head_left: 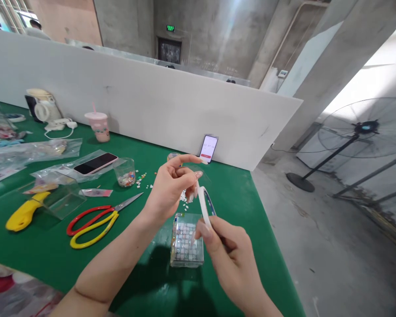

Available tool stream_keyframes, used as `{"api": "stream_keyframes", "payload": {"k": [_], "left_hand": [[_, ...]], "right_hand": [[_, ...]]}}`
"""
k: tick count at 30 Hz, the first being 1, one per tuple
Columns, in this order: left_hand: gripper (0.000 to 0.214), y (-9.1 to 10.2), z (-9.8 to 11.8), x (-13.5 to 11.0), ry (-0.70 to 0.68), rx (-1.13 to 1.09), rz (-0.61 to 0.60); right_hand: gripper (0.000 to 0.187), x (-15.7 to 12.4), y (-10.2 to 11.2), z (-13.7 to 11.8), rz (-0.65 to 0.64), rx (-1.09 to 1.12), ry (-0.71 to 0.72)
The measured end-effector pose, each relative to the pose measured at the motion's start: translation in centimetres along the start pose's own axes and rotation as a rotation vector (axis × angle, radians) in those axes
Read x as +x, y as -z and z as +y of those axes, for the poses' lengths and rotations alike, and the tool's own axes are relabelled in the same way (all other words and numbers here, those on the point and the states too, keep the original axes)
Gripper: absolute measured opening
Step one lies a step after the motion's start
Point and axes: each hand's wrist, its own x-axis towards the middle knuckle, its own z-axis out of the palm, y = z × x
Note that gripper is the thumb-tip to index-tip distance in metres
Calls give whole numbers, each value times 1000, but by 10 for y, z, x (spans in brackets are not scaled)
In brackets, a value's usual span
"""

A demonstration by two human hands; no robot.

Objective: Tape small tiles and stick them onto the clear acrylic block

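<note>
My right hand (232, 255) grips a roll of white tape (203, 206) by its lower edge and holds it upright. At the roll's upper edge, my left hand (168, 187) is closed in a pinch at what looks like the tape's end, its index finger stretched out. Below both hands, a clear box (186, 246) stands on the green table, its face covered with small pale square tiles. Small white pieces (185, 198) lie behind it, partly covered by my left hand.
Red-and-yellow-handled scissors (94, 226), a clear cup of beads (126, 174), a yellow-handled tool (28, 211) and a dark phone (95, 164) lie left. A lit phone (208, 147) leans on the white partition (152, 105). A fan (366, 127) stands right of the table.
</note>
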Motion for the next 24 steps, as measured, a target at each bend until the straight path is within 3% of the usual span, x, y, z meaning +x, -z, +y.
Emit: {"api": "stream_keyframes", "payload": {"k": [5,9,12,14,18,24], "left_hand": [[14,31,14,24,-116,-59,131],[14,48,39,19,-179,-103,120],[13,38,44,-2,-77,35,-199],[5,26,40,-14,-61,113,-300],[12,10,30,-23,-43,51,-329],[19,8,29,-26,22,-32,-304]], "right_hand": [[44,-18,-13,2,23,-39,100],[32,-21,10,2,111,-18,19],[29,-13,31,-1,93,-14,2],[32,-7,40,-2,23,-63,32],[29,-1,45,-1,-63,-154,73],[27,-4,47,-3,-29,-170,109]]}}
